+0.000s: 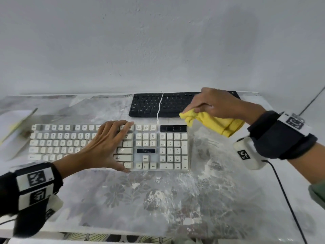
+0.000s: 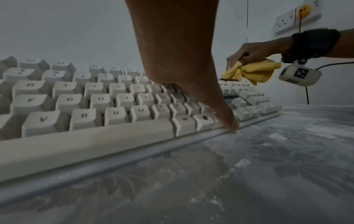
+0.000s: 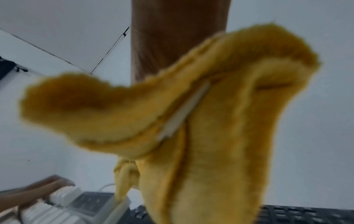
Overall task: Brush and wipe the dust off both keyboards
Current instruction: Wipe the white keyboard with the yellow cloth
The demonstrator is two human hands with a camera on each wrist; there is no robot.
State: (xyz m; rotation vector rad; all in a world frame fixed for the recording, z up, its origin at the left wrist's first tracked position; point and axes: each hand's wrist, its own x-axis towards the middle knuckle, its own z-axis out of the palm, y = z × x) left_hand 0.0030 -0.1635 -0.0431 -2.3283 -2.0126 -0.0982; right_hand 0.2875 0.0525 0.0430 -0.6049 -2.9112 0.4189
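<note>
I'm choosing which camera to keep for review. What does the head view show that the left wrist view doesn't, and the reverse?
Only the head view shows the black keyboard behind the white one, with a white cable across it.

Only the left wrist view shows the wall sockets and the thumb's tip on the white keyboard's front edge.

Both show the left hand on the white keyboard and the right hand gripping the yellow cloth.

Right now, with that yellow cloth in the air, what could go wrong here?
The white cable lies across the black keyboard; wiping there with the yellow cloth in the right hand could snag it. Loose white powder on the table could be dragged back onto the white keyboard that the left hand steadies.
</note>
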